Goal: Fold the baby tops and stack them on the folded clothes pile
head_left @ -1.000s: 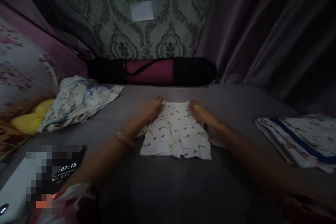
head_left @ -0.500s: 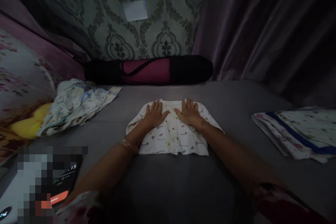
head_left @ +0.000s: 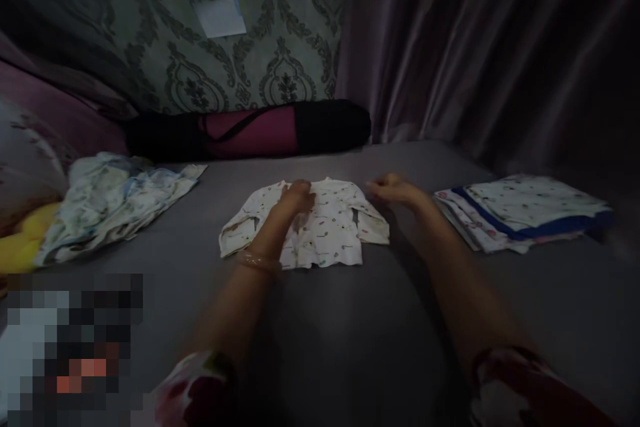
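A small white shirt [head_left: 330, 230] with a scattered print lies spread on the grey sheet, both long sleeves angled outward. My left hand [head_left: 299, 197] is over its upper part, near the neckline, with the fingers curled and blurred; whether they grip any cloth cannot be made out. Off the shirt's right shoulder, my right hand [head_left: 393, 188] hovers above the sheet, fingers drawn together, and anything between them is too small to tell.
Folded cloths [head_left: 535, 210] are stacked at the right. A crumpled pile of light cloths [head_left: 120, 197] lies left, by a yellow item [head_left: 30, 237]. A black and pink long bag [head_left: 255, 132] rests along the wall. Blurred-out items fill the lower left corner.
My right hand has lifted off the shirt and moved right. My left hand has curled from lying flat. The shirt's sleeves now show spread outward, and the view has shifted right.
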{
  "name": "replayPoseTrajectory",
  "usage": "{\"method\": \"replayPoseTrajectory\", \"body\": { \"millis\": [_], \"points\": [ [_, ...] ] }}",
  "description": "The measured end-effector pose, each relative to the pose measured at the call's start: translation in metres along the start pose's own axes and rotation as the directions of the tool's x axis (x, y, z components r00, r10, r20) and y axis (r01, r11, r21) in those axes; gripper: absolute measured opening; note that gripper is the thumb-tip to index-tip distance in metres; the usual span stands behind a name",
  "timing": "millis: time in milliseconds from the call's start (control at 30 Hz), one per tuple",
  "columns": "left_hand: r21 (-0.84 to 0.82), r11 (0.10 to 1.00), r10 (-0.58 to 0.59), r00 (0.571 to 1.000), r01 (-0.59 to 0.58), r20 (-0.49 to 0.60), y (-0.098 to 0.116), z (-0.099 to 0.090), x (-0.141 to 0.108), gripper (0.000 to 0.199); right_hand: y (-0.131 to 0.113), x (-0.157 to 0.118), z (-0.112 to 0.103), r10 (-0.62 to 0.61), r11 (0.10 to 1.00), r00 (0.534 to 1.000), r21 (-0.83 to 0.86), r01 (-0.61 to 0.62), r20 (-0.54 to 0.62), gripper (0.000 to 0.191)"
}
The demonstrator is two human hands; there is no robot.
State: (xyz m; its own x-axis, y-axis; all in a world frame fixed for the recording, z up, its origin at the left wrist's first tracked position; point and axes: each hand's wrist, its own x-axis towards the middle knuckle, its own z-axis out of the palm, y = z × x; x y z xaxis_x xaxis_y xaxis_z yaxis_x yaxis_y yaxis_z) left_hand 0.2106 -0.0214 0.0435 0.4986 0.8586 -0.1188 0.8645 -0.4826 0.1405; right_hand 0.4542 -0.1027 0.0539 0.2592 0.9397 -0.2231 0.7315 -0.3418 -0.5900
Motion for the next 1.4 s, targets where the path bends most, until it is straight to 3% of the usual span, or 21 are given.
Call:
{"method": "replayPoseTrajectory", "body": {
  "millis": [100, 233, 400, 533, 600, 633, 700, 733, 767, 800, 867, 933, 1100, 1233, 1300, 1400],
  "points": [
    [-0.162, 0.985, 0.059, 0.998, -0.061, -0.021, 0.038, 0.008, 0.007, 0.034, 0.012, -0.025, -0.007, 0.106, 0.994, 0.974, -0.045, -0.099, 0.202, 0.043],
    [-0.213, 0.971, 0.094, 0.992, -0.110, -0.085, 0.073, 0.032, 0.011, 0.033, 0.012, -0.042, -0.001, 0.084, 0.989, 0.944, -0.143, -0.040, 0.320, 0.044],
    [-0.234, 0.965, 0.057, 0.964, -0.121, -0.260, 0.087, 0.064, 0.010, 0.038, 0.007, -0.034, 0.019, 0.095, 0.963, 0.987, -0.262, -0.058, 0.133, 0.036],
    [-0.299, 0.950, 0.008, 0.968, -0.086, -0.252, 0.087, 0.072, 0.011, 0.043, 0.007, -0.033, 0.020, 0.079, 0.957, 0.996, -0.283, -0.067, 0.029, 0.027],
    [-0.330, 0.941, -0.010, 0.968, -0.075, -0.250, 0.087, 0.072, 0.013, 0.043, 0.008, -0.037, 0.015, 0.030, 0.945, 0.994, -0.321, -0.062, -0.103, 0.026],
    [-0.343, 0.937, -0.016, 0.968, -0.073, -0.249, 0.087, 0.072, 0.013, 0.044, 0.008, -0.040, 0.013, -0.033, 0.931, 0.979, -0.362, -0.043, -0.202, 0.027],
    [-0.358, 0.931, -0.022, 0.969, -0.069, -0.244, 0.086, 0.073, 0.015, 0.045, 0.009, -0.045, 0.009, -0.217, 0.881, 0.898, -0.474, 0.011, -0.383, 0.034],
    [-0.358, 0.931, -0.023, 0.971, -0.066, -0.238, 0.086, 0.073, 0.015, 0.045, 0.011, -0.046, 0.008, -0.292, 0.846, 0.850, -0.532, 0.017, -0.438, 0.036],
    [-0.354, 0.933, -0.021, 0.973, -0.063, -0.230, 0.086, 0.074, 0.016, 0.046, 0.013, -0.046, 0.007, -0.316, 0.817, 0.836, -0.576, 0.000, -0.448, 0.037],
    [-0.344, 0.937, -0.016, 0.975, -0.063, -0.222, 0.086, 0.074, 0.016, 0.046, 0.016, -0.045, 0.006, -0.274, 0.802, 0.865, -0.597, -0.036, -0.420, 0.036],
    [-0.314, 0.946, 0.009, 0.980, -0.074, -0.201, 0.085, 0.074, 0.015, 0.047, 0.026, -0.040, 0.000, -0.074, 0.782, 0.948, -0.607, -0.137, -0.310, 0.032],
    [-0.286, 0.954, 0.036, 0.982, -0.089, -0.184, 0.085, 0.074, 0.015, 0.050, 0.038, -0.033, -0.010, 0.123, 0.771, 0.968, -0.594, -0.232, -0.219, 0.031],
    [-0.248, 0.965, 0.051, 0.985, -0.091, -0.164, 0.086, 0.070, 0.012, 0.054, 0.068, -0.022, -0.030, 0.309, 0.844, 0.897, -0.343, -0.412, -0.317, 0.032],
    [-0.243, 0.964, 0.071, 0.986, -0.107, -0.154, 0.089, 0.067, 0.009, 0.054, 0.074, -0.026, -0.019, 0.374, 0.845, 0.832, -0.220, -0.488, -0.410, 0.045],
    [-0.240, 0.963, 0.092, 0.985, -0.126, -0.150, 0.089, 0.067, 0.008, 0.053, 0.073, -0.028, -0.011, 0.391, 0.850, 0.831, -0.189, -0.491, -0.396, 0.048],
    [-0.240, 0.960, 0.110, 0.982, -0.145, -0.155, 0.089, 0.069, 0.007, 0.052, 0.069, -0.027, -0.006, 0.382, 0.878, 0.846, -0.140, -0.458, -0.373, 0.036]
  ]
}}
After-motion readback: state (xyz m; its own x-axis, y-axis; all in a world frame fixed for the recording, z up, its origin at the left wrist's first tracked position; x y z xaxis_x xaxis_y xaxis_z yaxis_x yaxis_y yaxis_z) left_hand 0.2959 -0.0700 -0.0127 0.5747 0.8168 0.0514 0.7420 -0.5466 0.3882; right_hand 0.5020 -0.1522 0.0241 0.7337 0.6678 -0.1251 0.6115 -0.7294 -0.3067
